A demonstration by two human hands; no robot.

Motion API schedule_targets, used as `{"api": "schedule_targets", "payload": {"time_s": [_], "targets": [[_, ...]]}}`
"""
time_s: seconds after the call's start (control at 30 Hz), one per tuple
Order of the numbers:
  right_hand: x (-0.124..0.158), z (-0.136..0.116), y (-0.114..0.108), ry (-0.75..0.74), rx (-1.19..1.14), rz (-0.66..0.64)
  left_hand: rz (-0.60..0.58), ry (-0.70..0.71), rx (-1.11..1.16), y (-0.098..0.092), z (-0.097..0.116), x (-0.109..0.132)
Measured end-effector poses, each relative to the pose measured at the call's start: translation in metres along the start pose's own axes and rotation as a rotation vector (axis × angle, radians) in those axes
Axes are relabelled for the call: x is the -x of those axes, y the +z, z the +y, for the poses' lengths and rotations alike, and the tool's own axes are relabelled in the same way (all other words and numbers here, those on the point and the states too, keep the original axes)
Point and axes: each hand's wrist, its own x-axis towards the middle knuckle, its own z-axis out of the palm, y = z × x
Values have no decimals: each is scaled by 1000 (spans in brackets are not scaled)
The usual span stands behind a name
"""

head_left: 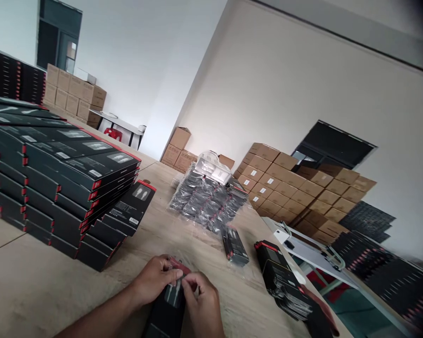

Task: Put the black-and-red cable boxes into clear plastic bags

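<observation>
At the front edge of the table, a slim black box (165, 312) with a red end and a picture of white cables on its face lies between my hands. My left hand (153, 281) grips its far end from the left, thumb on top. On the other side, my right hand (204, 300) is closed, with thumb and index finger pinched together close to the red end; what is between them is too small to make out. A faint clear sheen, perhaps plastic film, shows just beyond the fingertips.
Stacked black boxes (66, 188) stand on the left, one loose box (132, 206) beside them. Ahead are plastic-wrapped packs (207, 202) under a white basket (213, 166). To the right lie a small black pack (235, 246) and a bundle of flat cartons (280, 277). Brown cartons (282, 183) line the wall.
</observation>
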Motion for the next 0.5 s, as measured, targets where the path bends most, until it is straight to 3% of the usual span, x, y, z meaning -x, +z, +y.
{"api": "schedule_targets", "payload": {"time_s": [0.17, 0.4, 0.5], "targets": [[2, 15, -7, 129, -94, 134, -28, -51, 13, -2, -2, 0], [-1, 15, 0, -107, 153, 126, -85, -42, 33, -5, 1, 1], [-4, 21, -8, -71, 167, 174, -102, -70, 16, -6, 1, 2]]}}
